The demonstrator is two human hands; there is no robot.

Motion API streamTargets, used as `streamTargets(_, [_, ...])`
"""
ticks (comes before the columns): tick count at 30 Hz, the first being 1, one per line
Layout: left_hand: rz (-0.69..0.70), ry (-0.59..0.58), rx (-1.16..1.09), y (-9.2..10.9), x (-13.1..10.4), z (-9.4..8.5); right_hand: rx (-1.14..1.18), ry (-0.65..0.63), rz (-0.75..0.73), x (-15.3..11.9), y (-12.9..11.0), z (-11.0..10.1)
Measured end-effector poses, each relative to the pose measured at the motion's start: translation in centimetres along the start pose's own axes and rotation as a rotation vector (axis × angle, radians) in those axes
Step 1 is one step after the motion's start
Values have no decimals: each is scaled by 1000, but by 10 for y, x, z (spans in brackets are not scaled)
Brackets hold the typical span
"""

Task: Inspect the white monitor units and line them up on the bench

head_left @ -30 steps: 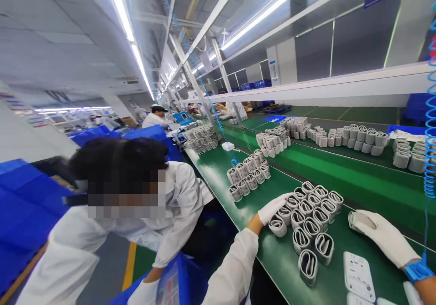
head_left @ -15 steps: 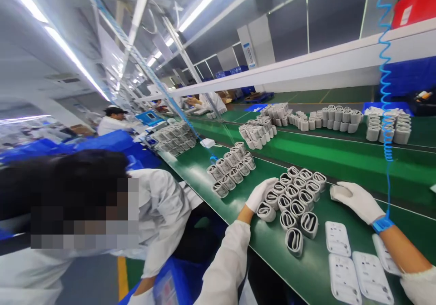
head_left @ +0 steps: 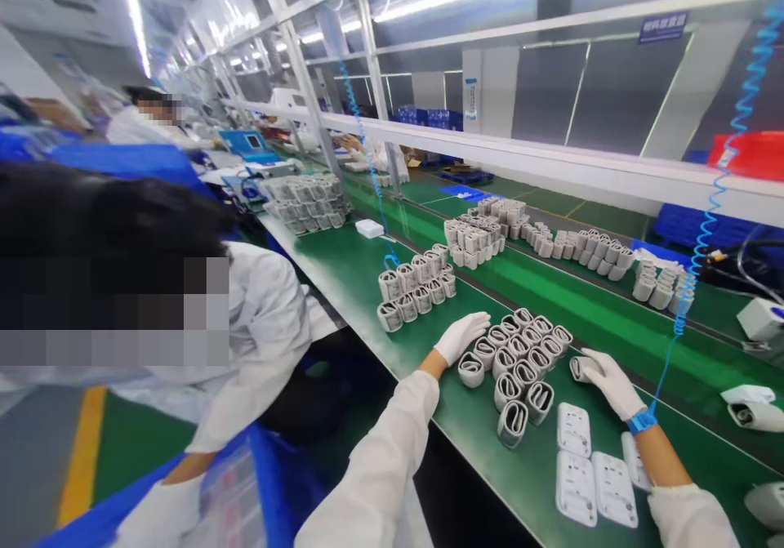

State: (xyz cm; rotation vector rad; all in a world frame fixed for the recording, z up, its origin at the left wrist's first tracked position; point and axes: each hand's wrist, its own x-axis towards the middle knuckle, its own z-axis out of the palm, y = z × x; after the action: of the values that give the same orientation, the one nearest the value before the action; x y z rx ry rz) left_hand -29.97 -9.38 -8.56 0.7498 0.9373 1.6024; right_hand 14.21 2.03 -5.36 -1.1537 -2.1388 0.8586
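Held piece: one grey, fabric-like oval roll (head_left: 577, 368), near the far edge of the green tabletop (head_left: 331, 269), just to the right of a close-packed cluster of grey, open-ended rolls (head_left: 518, 360) of the same look. The cluster sits between the near and far edges; most of its rolls stand on end, coiled layers showing at the top.

Handling (judged from appearance): light, soft, springy in the wall; matt surface, so little slip expected. Not fragile, but too hard a squeeze would probably flatten the oval or let the coil loosen. Best hold: across the outer side walls, thumb opposite fingers, clear of the open ends.

Right hand (head_left: 614, 385), white-gloved, with a blue wristband (head_left: 642, 421): fingers and thumb closed on the single roll, gap no wider than the roll itself. Exact fingertip placement partly hidden.

Left hand (head_left: 461, 339), white-gloved: fingers extended and close together, not wrapped round anything; they lie along the left side of the cluster. Whether they touch the outermost rolls or rest just beside them: cannot tell.

Also noted: flat, white, rounded rectangular plastic units (head_left: 576, 487) on the tabletop between the right forearm and the near edge, apart from the cluster.
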Motion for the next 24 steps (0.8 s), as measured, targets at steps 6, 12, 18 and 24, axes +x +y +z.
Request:
streamTargets(6, [32, 18, -31, -3, -2, 4, 96, -68, 65, 0, -14, -19])
streamTargets(12, [14, 23, 0, -7, -2, 2, 102, 21, 174, -3, -34, -34])
streamTargets(18, [-2, 34, 20, -11, 3, 0, 97, 150, 237, 12, -61, -45])
streamTargets(24, [102, 118, 19, -10, 10, 1, 250, 217, 183, 76, -108, -18])
